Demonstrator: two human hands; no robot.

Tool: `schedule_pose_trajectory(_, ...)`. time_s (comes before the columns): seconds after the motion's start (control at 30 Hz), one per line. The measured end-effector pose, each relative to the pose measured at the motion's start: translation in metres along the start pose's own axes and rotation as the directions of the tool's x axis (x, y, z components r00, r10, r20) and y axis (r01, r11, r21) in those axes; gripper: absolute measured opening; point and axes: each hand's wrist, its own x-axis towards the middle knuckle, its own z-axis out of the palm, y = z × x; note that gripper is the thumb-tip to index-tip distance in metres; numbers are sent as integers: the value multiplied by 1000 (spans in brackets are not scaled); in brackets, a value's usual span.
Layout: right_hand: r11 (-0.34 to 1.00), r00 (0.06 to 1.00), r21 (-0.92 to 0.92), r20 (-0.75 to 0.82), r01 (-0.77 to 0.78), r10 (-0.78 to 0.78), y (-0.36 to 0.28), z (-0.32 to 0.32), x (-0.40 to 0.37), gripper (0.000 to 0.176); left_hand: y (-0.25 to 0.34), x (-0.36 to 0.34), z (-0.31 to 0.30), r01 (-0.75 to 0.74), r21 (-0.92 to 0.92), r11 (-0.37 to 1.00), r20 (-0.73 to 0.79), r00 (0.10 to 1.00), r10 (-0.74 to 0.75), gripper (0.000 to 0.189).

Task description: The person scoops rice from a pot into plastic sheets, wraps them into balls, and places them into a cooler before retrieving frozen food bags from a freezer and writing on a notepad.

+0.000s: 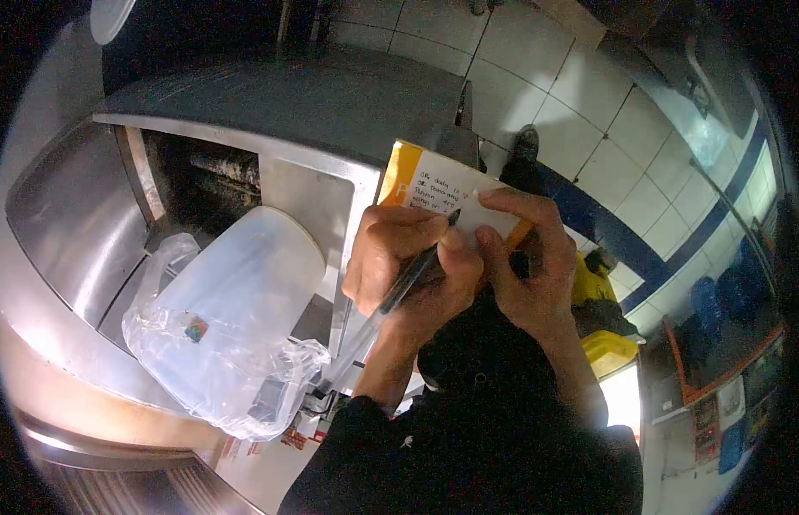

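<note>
My left hand (416, 266) is closed around a pen (397, 294) with a dark grip and a see-through barrel. The pen's tip rests on or just above a small notepad (442, 176), near the lower lines of handwriting. White paper with a yellow printed band on its left makes up the pad. On the pad's right side, my right hand (532, 257) grips it between thumb and fingers. My hands cover its lower part.
A white cylindrical container (245, 266) in a clear plastic bag (270, 395) stands by a stainless steel unit (69, 232) with a dark opening. Light floor tiles (524, 51) lie beyond, with a dark shoe (525, 144) on them. Something yellow (607, 352) sits right of my arm.
</note>
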Motion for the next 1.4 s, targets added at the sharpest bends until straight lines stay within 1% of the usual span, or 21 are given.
schedule_pose_trajectory(0.07,1000,1000,9,-1,-11,11,0,0,0,34,1,1,-2,53,45,998,61,997,-55,24)
schedule_pose_trajectory(0.1,1000,1000,11,-5,10,-10,2,1,0,34,0,1,-1,52,45,998,61,997,-55,24)
schedule_pose_trajectory(0.17,999,999,12,-10,31,-31,2,0,1,34,-4,1,2,-2,-8,1000,36,999,3,22)
schedule_pose_trajectory(0.3,999,999,-10,-10,36,-36,1,0,2,33,-3,4,0,0,-1,1000,76,997,0,21)
schedule_pose_trajectory(0.4,1000,1000,-3,-4,27,-28,2,0,2,33,-2,3,3,19,6,1000,75,997,-20,20)
schedule_pose_trajectory(0.5,1000,1000,20,2,6,-6,1,0,1,34,-5,2,4,1,-45,999,42,999,1,20)
schedule_pose_trajectory(0.57,999,1000,31,-1,-5,5,0,-2,1,34,-5,1,3,31,-8,999,64,997,-31,22)
schedule_pose_trajectory(0.6,1000,999,3,52,0,0,1,-5,0,33,-4,1,2,31,-8,999,65,997,-30,22)
schedule_pose_trajectory(0.67,1000,995,-25,103,6,-3,-2,-7,0,32,-3,2,0,40,2,999,80,996,-40,24)
schedule_pose_trajectory(0.77,997,989,-46,125,-68,73,-3,-5,1,32,0,2,1,67,-1,998,65,996,-67,25)
schedule_pose_trajectory(0.8,1000,999,-16,53,-11,11,1,-1,1,33,-1,2,2,67,0,998,66,996,-66,25)
schedule_pose_trajectory(0.87,999,999,11,-22,49,-48,3,2,1,34,-5,1,5,21,-34,999,42,999,-19,25)
schedule_pose_trajectory(0.9,999,999,5,-16,37,-37,2,1,1,33,-5,2,4,20,-35,999,42,999,-18,25)
schedule_pose_trajectory(1.0,1000,1000,-12,-4,12,-13,-1,0,1,32,-5,3,0,-48,-1,999,83,995,47,26)
schedule_pose_trajectory(1.07,1000,1000,-17,5,1,-1,-2,0,0,31,-7,-1,-5,-63,-51,997,-23,998,62,29)
schedule_pose_trajectory(1.1,1000,1000,-12,-3,3,-3,-2,0,0,31,-4,-2,-9,-68,-46,997,-28,997,67,29)
schedule_pose_trajectory(1.17,1000,1000,-5,-9,6,-6,0,-2,1,30,1,-5,-19,50,-282,958,-82,994,-76,31)
schedule_pose_trajectory(1.2,993,996,-84,-26,79,-82,3,-3,2,30,-4,-6,-20,-39,-427,903,-148,989,-27,23)
schedule_pose_trajectory(1.27,976,988,-160,-32,146,-153,2,-5,1,30,2,-7,-29,20,-423,906,-178,978,-105,23)
schedule_pose_trajectory(1.33,999,998,-42,-63,2,-4,-3,-9,3,30,0,-12,-35,79,-437,896,-175,970,-171,23)
schedule_pose_trajectory(1.4,998,999,-64,-34,25,-27,-2,-13,5,31,-11,-22,-38,125,-307,944,-85,984,-159,23)
